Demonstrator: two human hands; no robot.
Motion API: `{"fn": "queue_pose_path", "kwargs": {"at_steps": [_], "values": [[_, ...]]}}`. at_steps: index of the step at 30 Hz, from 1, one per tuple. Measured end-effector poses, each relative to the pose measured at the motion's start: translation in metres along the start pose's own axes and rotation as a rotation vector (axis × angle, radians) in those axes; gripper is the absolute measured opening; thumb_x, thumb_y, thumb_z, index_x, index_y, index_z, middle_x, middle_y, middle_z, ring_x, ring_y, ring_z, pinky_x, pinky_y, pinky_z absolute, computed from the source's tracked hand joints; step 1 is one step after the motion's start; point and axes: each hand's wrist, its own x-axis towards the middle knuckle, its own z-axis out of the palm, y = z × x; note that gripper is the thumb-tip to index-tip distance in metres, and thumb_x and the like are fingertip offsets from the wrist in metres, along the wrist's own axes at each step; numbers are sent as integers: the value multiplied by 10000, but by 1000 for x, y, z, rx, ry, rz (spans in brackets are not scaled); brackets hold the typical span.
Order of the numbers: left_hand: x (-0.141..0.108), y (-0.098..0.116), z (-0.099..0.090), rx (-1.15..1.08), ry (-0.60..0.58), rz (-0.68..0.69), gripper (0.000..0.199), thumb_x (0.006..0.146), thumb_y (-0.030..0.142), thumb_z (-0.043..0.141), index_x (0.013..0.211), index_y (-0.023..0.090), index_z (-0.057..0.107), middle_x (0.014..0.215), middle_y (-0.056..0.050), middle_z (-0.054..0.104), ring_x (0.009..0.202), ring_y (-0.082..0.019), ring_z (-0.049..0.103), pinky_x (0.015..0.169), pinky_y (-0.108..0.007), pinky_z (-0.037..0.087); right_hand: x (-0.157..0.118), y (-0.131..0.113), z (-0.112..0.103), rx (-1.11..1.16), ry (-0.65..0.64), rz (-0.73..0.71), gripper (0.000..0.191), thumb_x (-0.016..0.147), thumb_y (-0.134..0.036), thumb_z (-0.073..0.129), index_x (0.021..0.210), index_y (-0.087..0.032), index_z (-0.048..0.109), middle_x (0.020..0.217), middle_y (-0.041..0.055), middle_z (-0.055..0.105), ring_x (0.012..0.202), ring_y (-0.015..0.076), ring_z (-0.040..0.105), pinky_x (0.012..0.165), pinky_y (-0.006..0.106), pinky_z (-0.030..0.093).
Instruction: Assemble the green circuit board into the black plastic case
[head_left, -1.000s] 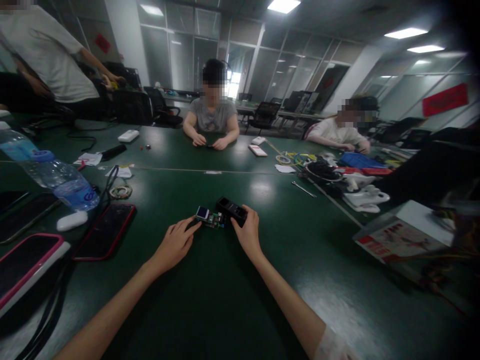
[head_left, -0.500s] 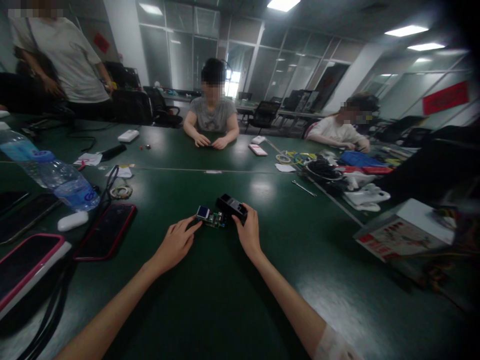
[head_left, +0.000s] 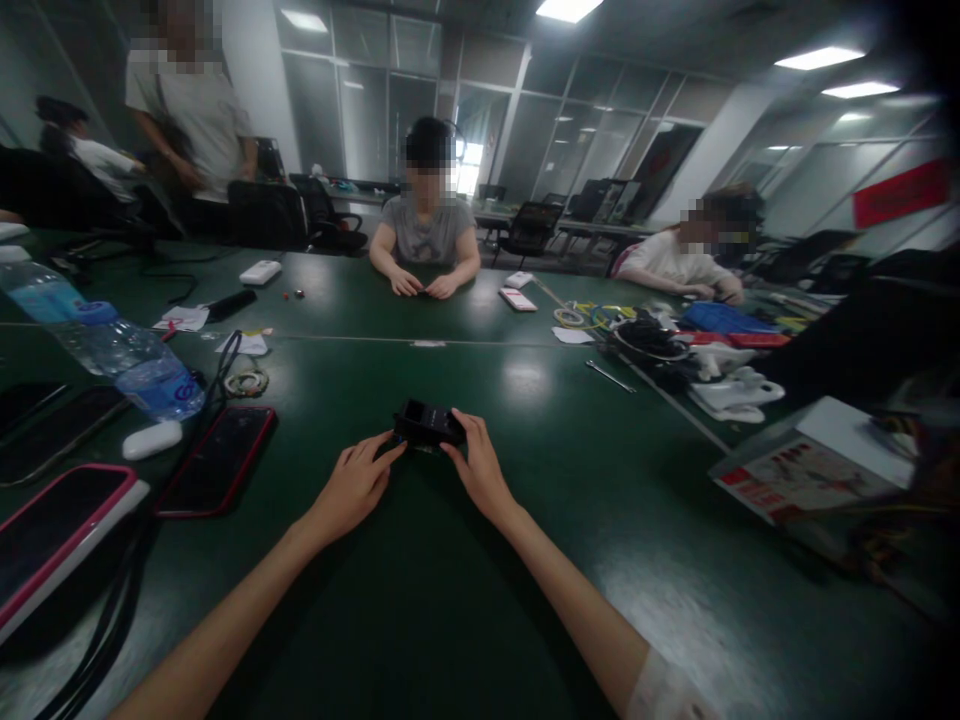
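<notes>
A black plastic case (head_left: 429,422) lies over a small circuit board (head_left: 426,448), so only a thin lower edge of the board shows. My right hand (head_left: 480,465) grips the right end of the case between thumb and fingers. At the left end, my left hand (head_left: 360,482) has its thumb and index finger closed on the edge of the circuit board. Whether the case touches the board all along cannot be made out.
Phones (head_left: 217,460), a white earphone case (head_left: 152,440) and water bottles (head_left: 142,365) are at the left. A wrench (head_left: 610,376), cables (head_left: 649,338) and a box (head_left: 814,460) are at the right. People sit across the green table (head_left: 337,370).
My right hand has moved left with the black case, which now covers most of the circuit board. My left hand has stayed in place. The standing person has moved right.
</notes>
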Motion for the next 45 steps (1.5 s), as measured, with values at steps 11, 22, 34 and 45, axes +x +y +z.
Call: {"fn": "queue_pose_path", "kwargs": {"at_steps": [11, 22, 34, 45], "values": [[2, -8, -1, -391, 129, -226, 343, 927, 351, 471, 1237, 232, 385, 1324, -110, 509, 1225, -245, 501, 1016, -481, 402, 1, 8, 2, 61, -114, 10, 537, 859, -196, 574, 1353, -266, 375, 1246, 88, 502, 1158, 241, 527, 1004, 488, 454], [3, -16, 3, -489, 77, -299, 627, 910, 508, 469, 1438, 255, 246, 1318, -154, 524, 1241, -296, 499, 977, -533, 419, 3, -9, -10, 149, -178, -91, 418, 790, -153, 642, 1171, -264, 510, 1190, 63, 539, 1127, 228, 520, 952, 441, 459], [2, -13, -3, -423, 11, -285, 588, 879, 515, 518, 1406, 329, 332, 1360, -107, 470, 1208, -289, 499, 965, -498, 418, 3, -6, -14, 303, -294, 73, 524, 764, -338, 707, 1241, -285, 497, 1207, 42, 563, 1130, 215, 533, 974, 415, 441], [3, -5, -11, -422, -30, -271, 719, 802, 526, 618, 1422, 343, 303, 1381, -97, 450, 1224, -307, 478, 1006, -517, 362, 6, 3, -14, 418, -342, 155, 494, 730, -355, 745, 1175, -260, 551, 1134, 42, 584, 1067, 217, 557, 941, 409, 432]]}}
